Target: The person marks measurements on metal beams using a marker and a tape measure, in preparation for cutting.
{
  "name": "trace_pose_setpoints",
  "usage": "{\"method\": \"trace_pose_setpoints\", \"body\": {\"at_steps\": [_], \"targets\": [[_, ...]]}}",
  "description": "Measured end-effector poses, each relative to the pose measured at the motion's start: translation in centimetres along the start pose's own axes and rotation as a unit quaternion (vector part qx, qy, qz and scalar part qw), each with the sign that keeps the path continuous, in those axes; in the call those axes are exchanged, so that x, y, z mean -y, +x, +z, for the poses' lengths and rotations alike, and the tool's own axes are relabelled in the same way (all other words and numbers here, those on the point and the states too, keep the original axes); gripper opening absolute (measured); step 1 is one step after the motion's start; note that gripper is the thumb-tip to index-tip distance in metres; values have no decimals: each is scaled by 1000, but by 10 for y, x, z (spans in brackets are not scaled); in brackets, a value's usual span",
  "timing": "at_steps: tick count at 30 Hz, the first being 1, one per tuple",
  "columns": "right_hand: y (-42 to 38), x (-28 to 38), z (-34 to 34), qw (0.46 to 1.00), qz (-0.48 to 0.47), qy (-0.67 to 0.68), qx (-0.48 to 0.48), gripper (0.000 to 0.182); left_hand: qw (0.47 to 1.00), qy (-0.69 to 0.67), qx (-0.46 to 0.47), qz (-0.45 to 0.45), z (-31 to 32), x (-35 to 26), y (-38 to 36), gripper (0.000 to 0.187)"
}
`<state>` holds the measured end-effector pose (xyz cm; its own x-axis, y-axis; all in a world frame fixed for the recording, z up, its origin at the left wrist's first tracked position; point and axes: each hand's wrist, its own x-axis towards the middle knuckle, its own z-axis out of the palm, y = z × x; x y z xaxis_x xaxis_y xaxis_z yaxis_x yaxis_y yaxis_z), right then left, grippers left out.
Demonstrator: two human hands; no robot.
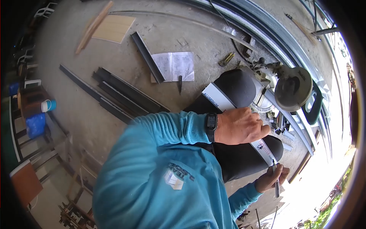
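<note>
A white aluminium bar (218,96) with printed lettering lies across my two dark-trousered knees. My left hand (241,126), with a watch on its wrist, is closed over the middle of the bar, and its palm side is hidden. Near the bar's lower end, my right hand (273,177) pinches a slim marker (277,187). The marker's tip is at or very near the bar's surface; contact is too small to make out. Handwritten marks show on the bar between my hands.
Just beyond my knees stands a mitre saw (293,87). On the floor lie an open notebook (177,65), a dark pointed tool (180,84), a yellow-handled tool (227,59) and several dark metal channels (126,93). Long metal profiles (263,23) run behind the saw.
</note>
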<state>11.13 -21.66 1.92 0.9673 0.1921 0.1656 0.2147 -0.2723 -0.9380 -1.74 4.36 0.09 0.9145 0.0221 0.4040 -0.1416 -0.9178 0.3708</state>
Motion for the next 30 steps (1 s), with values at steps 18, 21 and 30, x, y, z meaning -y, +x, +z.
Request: {"method": "trace_pose_setpoints", "body": {"at_steps": [18,21,30], "targets": [[-4,4,6,984,-82,-102,117,25,991,-117,55,-43,-6,-5,9,48],[-3,1,4,983,-94,-102,121,25,992,-108,56,-43,-7,-5,8,47],[-5,7,7,985,-76,-101,118,26,992,-114,45,-30,-3,-4,6,45]]}}
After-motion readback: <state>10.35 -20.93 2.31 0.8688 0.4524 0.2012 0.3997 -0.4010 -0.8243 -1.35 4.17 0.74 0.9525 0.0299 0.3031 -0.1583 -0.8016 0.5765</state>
